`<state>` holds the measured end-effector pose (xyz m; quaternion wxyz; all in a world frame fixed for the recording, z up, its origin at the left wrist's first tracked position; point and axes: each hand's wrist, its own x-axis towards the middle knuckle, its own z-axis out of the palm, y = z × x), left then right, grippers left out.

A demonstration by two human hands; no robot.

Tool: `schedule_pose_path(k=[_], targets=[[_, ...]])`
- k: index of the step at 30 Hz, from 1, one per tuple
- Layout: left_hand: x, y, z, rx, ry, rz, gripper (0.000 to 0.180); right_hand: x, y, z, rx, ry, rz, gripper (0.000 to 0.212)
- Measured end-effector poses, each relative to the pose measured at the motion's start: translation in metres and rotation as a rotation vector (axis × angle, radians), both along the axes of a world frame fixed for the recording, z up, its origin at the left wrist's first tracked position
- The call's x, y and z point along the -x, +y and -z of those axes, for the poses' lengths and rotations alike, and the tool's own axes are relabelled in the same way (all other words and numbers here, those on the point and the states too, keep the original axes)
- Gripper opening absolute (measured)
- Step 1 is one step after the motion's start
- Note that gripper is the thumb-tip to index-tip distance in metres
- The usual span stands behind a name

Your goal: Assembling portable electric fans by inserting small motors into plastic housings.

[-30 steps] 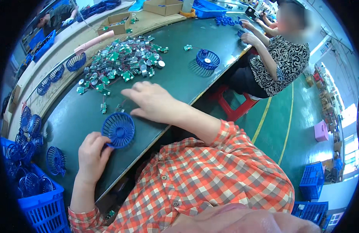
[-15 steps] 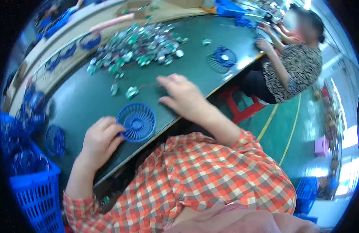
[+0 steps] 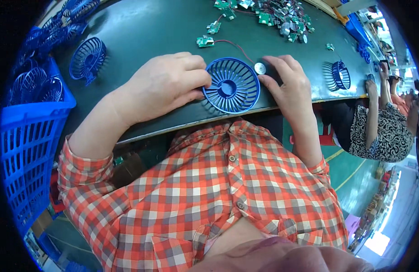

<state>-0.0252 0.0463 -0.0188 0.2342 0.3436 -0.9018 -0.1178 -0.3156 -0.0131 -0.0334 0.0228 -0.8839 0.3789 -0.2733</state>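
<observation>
My left hand (image 3: 173,84) pinches the left rim of a round blue plastic fan guard (image 3: 226,89), which rests on the green table near its front edge. My right hand (image 3: 289,81) is at the guard's right side, thumb and forefinger closed about a small round silver disc (image 3: 260,68). From the disc a thin red wire (image 3: 236,44) runs left to a green circuit board (image 3: 205,42) lying beyond the guard. Another small green board (image 3: 213,28) lies just behind that one.
A pile of boards and silver discs (image 3: 286,20) covers the far table. Single blue guards stand at left (image 3: 88,59) and right (image 3: 340,75). A blue crate (image 3: 35,113) full of guards is at my left. A co-worker (image 3: 384,127) sits at the right.
The view has turned, so the table things appear shifted. My right hand has come down beside the guard with the wired disc; my left hand still grips the guard's rim.
</observation>
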Motion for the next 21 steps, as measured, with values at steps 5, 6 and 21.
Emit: schedule_pose_path(k=[5,6,21], targets=[[0.000,0.000,0.001,0.036,-0.008,0.031,0.024,-0.009,0.002,-0.015,-0.161,0.024,0.035,0.032],[0.000,0.001,0.001,0.030,-0.009,0.023,0.024,-0.011,0.000,-0.016,-0.153,0.038,0.002,0.028],[0.003,0.001,0.007,0.141,-0.025,-0.029,0.018,-0.042,0.019,-0.047,-0.028,0.239,-0.455,0.036]])
